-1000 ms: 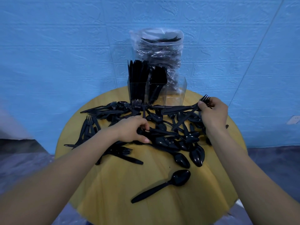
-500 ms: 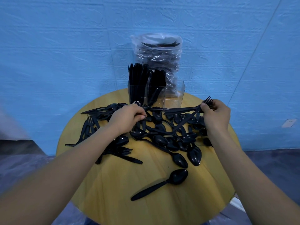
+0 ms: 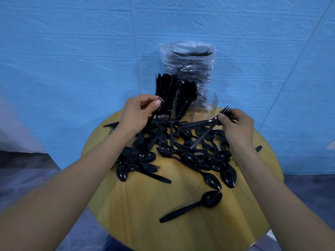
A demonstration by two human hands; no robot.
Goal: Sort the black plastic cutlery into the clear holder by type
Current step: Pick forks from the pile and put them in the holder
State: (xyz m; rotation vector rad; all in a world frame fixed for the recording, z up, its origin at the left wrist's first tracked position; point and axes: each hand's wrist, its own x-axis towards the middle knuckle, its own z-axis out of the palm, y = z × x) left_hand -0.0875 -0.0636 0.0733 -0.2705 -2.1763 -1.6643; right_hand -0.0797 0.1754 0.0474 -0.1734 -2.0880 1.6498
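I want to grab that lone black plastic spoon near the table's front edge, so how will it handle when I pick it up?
The lone black plastic spoon looks thin, so probably light. Its glossy surface may be slippery. It lies flat on the round wooden table, apart from the pile, so it likely won't roll or snag.

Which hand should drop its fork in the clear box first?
Probably the left hand: it pinches a fork right beside the clear holder, nearer than the right hand.
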